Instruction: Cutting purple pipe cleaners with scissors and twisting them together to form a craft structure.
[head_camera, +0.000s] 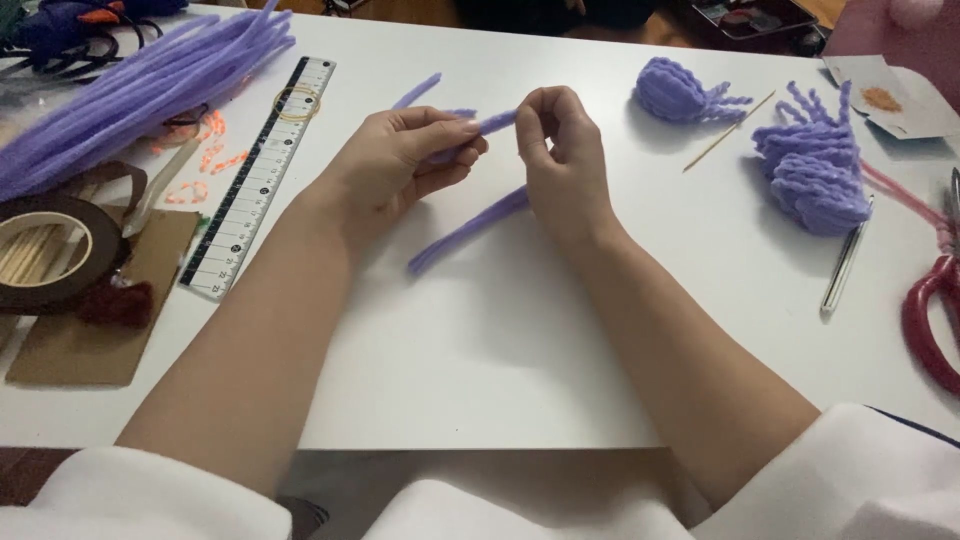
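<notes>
Both hands meet over the middle of a white table (480, 360). My left hand (400, 160) pinches a lilac pipe cleaner (497, 122) between thumb and fingers. My right hand (560, 150) grips the same pipe cleaner at its other end with curled fingertips. One lilac end (417, 91) sticks out beyond my left hand. A longer lilac pipe cleaner (465, 232) hangs down beneath my hands toward the table.
A bundle of lilac pipe cleaners (130, 90) lies far left beside a ruler (255, 180), a tape roll (45, 250) and brown card. Two coiled lilac shapes (680, 92) (815, 165), a wooden skewer (728, 132), a metal tool (845, 265) and red scissors (925, 310) lie on the right.
</notes>
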